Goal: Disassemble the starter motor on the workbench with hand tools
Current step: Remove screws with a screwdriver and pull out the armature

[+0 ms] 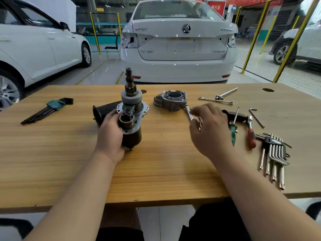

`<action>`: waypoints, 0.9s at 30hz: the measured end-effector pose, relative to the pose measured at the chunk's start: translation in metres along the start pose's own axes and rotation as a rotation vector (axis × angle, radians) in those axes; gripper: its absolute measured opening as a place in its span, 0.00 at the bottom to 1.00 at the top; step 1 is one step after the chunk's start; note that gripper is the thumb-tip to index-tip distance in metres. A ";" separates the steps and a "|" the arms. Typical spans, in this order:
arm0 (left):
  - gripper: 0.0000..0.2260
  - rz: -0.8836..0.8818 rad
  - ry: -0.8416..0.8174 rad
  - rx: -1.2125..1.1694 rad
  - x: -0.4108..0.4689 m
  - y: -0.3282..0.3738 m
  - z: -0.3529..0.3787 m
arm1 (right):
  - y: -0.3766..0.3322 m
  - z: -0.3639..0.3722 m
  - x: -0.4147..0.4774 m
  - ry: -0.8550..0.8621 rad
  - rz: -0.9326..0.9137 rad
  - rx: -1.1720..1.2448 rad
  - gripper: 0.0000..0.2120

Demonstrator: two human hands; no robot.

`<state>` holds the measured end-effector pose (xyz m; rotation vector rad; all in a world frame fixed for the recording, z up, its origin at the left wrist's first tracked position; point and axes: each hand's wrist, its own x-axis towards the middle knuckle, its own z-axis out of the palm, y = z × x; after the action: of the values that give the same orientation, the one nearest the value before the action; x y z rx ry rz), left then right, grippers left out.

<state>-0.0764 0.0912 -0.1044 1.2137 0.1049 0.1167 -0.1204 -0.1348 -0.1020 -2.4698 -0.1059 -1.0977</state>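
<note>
The pale wood-grain surface [156, 171] is matte and streaked nearest me. My left grip [111, 134] is clenched around the starter motor [130, 117], which stands upright near the middle of the surface. It has a dark round body at the bottom, a thin metal plate with bolt holes above that, and a grey collar and toothed shaft on top. My right grip [210, 131] hovers over a small bright wrench [188, 113] lying to the right of the motor. Blur hides the fingertips, so I cannot tell whether it is grasping the tool or released.

I judge the step to be fetching a tool for the next fastener. The motor looks tall and top-heavy, so I would hold it vertical with the left grip and take the wrench by its flat shank.

Further right lie 1 fan of silvery hex keys [274, 153], a green-handled screwdriver [232, 134] and a red-handled ratchet [251, 138]. Just beside the wrench's far end sits a cast grey housing [171, 100], rough outside with a smooth round bore. A black tube [104, 110] lies on its side behind the motor. At the far left is a dark hex key set [48, 108] in a green holder. A white car [178, 40] stands beyond.
</note>
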 end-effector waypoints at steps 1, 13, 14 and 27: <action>0.13 0.002 -0.031 -0.005 -0.002 -0.002 0.002 | -0.004 0.001 -0.002 -0.070 -0.030 -0.027 0.11; 0.12 0.073 -0.154 0.130 -0.008 -0.008 0.020 | -0.024 0.007 -0.012 -0.481 0.058 0.068 0.15; 0.12 0.069 -0.146 0.172 -0.008 -0.009 0.023 | -0.026 0.007 -0.011 -0.466 0.087 0.114 0.16; 0.16 -0.133 0.016 0.505 0.009 -0.001 0.046 | 0.028 -0.017 0.015 -0.453 0.221 -0.189 0.10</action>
<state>-0.0610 0.0496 -0.0898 1.7049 0.2386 -0.0204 -0.1152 -0.1686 -0.0905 -2.7777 0.1397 -0.4642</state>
